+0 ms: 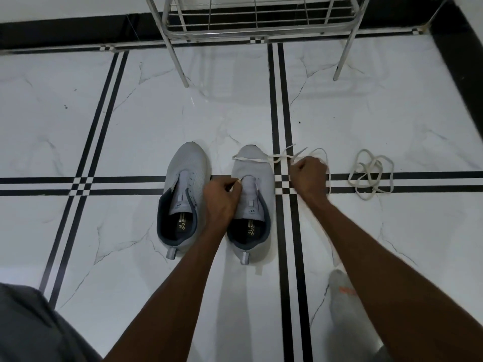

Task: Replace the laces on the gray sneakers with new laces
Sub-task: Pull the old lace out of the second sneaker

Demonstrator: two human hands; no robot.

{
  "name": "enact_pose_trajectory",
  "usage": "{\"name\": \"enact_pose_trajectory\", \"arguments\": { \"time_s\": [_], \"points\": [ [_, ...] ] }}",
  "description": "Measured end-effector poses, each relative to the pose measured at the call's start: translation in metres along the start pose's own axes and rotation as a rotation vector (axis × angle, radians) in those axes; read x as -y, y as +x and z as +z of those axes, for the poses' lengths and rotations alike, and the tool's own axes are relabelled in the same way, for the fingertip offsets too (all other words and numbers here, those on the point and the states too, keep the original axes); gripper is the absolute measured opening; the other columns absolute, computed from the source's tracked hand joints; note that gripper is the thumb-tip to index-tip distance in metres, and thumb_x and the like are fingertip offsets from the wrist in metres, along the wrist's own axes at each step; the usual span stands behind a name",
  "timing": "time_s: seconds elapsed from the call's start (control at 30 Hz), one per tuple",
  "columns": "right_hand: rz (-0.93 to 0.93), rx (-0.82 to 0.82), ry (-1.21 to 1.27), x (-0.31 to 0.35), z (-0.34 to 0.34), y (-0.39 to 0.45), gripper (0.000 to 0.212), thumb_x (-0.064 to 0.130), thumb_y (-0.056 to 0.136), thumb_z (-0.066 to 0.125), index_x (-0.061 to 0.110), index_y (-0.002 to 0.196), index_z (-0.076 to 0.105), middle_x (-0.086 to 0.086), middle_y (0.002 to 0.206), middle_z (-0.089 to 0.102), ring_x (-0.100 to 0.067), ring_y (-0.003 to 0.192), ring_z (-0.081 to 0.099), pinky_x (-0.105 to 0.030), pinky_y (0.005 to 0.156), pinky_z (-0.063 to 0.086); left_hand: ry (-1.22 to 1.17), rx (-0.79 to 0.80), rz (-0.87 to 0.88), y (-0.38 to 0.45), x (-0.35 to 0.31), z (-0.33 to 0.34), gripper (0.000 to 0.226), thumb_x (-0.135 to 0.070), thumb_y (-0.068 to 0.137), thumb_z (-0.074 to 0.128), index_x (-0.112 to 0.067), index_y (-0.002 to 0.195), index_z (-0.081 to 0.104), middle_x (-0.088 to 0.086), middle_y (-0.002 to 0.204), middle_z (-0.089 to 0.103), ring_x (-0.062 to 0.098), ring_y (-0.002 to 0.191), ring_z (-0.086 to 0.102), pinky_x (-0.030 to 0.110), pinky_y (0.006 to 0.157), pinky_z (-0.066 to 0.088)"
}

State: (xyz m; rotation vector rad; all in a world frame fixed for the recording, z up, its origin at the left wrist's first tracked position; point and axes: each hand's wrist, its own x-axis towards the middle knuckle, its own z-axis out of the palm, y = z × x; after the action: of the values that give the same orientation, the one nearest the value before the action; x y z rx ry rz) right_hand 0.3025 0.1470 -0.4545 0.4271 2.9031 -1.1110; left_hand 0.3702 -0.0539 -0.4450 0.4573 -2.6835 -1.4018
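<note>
The left hand's fingers pinch one white tip of the lace at the eyelets of the right-hand sneaker; the right hand is curled round the lace's other run just beside that shoe, out over the floor. The lace drapes across the shoe's toe and loops beyond the fist. It looks light, limp and flat, apt to twist, so the stiff tip seems the best place to hold for threading. The other sneaker stands just beside, laceless. A second lace lies tangled well to the right. A metal rack stands well ahead, leaving ample open floor all round
</note>
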Motion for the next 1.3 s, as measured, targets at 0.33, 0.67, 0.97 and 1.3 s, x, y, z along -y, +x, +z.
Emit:
{"name": "enact_pose_trajectory", "arguments": {
  "time_s": [0.33,0.67,0.97,1.3],
  "points": [
    [-0.111,0.066,0.144,-0.006,-0.009,-0.003,0.005,0.01,0.089,0.067,0.006,0.092,0.07,-0.004,0.092,0.071,-0.017,0.086,0.065,-0.03,0.08,0.054,0.051,0.019,-0.003,0.001,-0.004,-0.005,0.02,-0.034,0.093,0.068,-0.019,0.099,0.081,-0.017,0.083,0.069,0.001,0.081,0.066,0.025,0.08,0.056],
    [-0.039,0.218,-0.343,-0.038,-0.016,0.006,0.08,0.046,0.082,0.076,0.025,0.15,0.041,-0.021,0.154,0.024,-0.042,0.134,0.031,-0.05,0.11,0.034,0.059,-0.045,0.181,0.023,-0.041,0.015,0.026,-0.019,0.093,0.067,-0.008,0.116,0.072,0.004,0.101,0.067,0.015,0.091,0.062,0.028,0.084,0.051],
    [-0.064,0.078,-0.095,-0.05,-0.001,0.016,0.03,-0.014,0.081,0.048,-0.001,0.093,0.073,-0.018,0.097,0.062,-0.029,0.087,0.061,-0.021,0.07,0.042,-0.005,0.147,0.203,0.043,-0.061,0.05,0.032,-0.006,0.096,0.059,-0.004,0.128,0.065,0.001,0.118,0.065,0.01,0.099,0.062,0.01,0.083,0.05],
    [-0.074,0.054,-0.12,-0.065,-0.014,0.016,0.048,-0.001,0.082,0.06,0.01,0.128,0.056,-0.014,0.111,0.062,-0.033,0.101,0.055,-0.044,0.088,0.048,0.75,0.467,0.378,0.076,-0.071,0.11,0.031,-0.019,0.085,0.069,-0.008,0.113,0.063,0.012,0.121,0.058,0.032,0.116,0.052,0.039,0.099,0.04]
  ]
}}
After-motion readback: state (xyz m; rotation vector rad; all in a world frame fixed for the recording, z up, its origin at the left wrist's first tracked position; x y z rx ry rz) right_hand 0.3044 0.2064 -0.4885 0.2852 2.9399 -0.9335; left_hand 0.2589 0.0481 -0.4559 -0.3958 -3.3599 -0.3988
